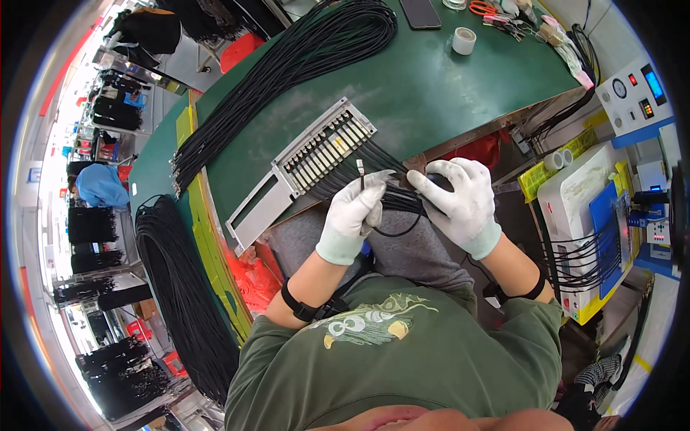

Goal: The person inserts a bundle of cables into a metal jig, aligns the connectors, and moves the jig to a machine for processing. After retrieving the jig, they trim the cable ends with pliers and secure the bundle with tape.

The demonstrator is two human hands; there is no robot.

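Observation:
Both my hands wear white gloves. My left hand (352, 214) is closed in a pinch around a thin black cable, whose small pale-tipped connector (361, 168) sticks up above the fingers. To its right, my right hand (460, 203) curls its thumb and fingers round black cables (404, 199) that run across my lap; exactly how many it grips is hidden. Just beyond my left hand, a grey metal rack (262, 210) lies aslant at the table's near edge. A row of connectors (327, 154) sits side by side in it, their black cables trailing toward me.
The green table (424, 93) carries a long black cable bundle (316, 43), a tape roll (464, 41), a phone (420, 13) and orange-handled scissors (483, 8). Another cable bundle (169, 266) hangs at left. At right stand a white machine (575, 194) and a control box (632, 97).

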